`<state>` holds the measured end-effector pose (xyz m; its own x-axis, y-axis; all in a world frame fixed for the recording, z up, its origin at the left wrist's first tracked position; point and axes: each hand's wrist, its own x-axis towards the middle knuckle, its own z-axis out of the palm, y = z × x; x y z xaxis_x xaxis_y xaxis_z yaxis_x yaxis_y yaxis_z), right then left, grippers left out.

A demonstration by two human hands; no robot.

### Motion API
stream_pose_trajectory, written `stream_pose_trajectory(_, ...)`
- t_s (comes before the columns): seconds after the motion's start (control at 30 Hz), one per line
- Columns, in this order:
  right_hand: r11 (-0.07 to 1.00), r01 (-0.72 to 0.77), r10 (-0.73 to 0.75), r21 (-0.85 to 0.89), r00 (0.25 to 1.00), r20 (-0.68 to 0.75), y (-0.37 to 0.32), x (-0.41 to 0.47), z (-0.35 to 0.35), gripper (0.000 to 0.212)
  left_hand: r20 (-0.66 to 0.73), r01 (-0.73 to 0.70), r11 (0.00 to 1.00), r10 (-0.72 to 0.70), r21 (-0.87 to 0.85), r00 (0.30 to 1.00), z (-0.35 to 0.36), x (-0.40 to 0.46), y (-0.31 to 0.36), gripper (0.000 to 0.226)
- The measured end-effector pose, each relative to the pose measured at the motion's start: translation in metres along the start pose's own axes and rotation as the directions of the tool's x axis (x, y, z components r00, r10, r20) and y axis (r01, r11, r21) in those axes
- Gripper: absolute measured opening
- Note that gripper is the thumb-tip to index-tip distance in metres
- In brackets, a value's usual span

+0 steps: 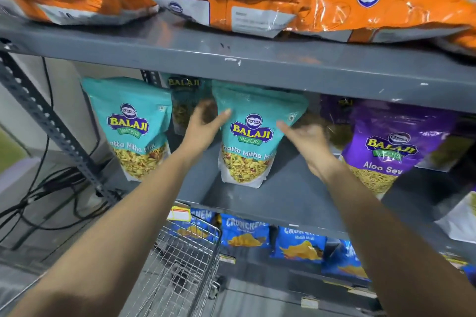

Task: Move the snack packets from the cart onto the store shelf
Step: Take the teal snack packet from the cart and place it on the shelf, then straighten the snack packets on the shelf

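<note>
We see the teal Khatta Mitha Mix packet [251, 134] standing upright on the grey middle shelf [296, 188]. The left hand [203, 123] touches its 9 o'clock edge, fingers open. The right hand [306, 141], at 3 o'clock, is open-palmed, grasping nothing.

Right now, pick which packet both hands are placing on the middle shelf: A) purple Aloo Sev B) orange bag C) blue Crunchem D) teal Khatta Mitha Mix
D: the left hand and right hand flank the upright teal Khatta Mitha Mix packet.
</note>
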<state>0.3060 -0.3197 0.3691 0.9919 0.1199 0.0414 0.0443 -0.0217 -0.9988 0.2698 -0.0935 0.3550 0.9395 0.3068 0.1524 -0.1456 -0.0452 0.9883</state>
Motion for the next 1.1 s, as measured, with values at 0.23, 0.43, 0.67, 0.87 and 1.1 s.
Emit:
stream_pose_trajectory(0.23, 0.918, -0.262, 0.343, -0.297, 0.901, 0.266, 0.105, -0.010, 0.018, 0.083, 0.289, 0.246, 0.963, -0.268, 0.113, 0.919, -0.014, -0.028, -0.093, 0.057)
stream_pose_trajectory(0.43, 0.935, -0.189, 0.256, -0.301, 0.945, 0.202, 0.122, -0.033, 0.036, 0.093, 0.205, 0.254, 0.963, -0.267, 0.088, 0.942, -0.029, -0.045, -0.099, 0.064)
stream_pose_trajectory(0.67, 0.940, -0.147, 0.213, -0.310, 0.958, 0.193, 0.120, -0.050, 0.040, 0.087, 0.227, 0.245, 0.960, -0.271, 0.134, 0.936, -0.034, -0.058, -0.097, 0.060)
stream_pose_trajectory(0.87, 0.952, -0.186, 0.234, -0.244, 0.955, 0.184, 0.119, -0.055, 0.025, 0.110, -0.187, 0.138, 0.983, -0.114, 0.123, 0.976, -0.018, -0.086, -0.092, 0.067)
stream_pose_trajectory(1.1, 0.967, -0.042, -0.048, -0.251, 0.938, -0.342, 0.140, -0.095, -0.089, 0.016, -0.040, -0.267, 0.840, 0.323, 0.473, 0.946, 0.068, -0.136, -0.097, 0.024)
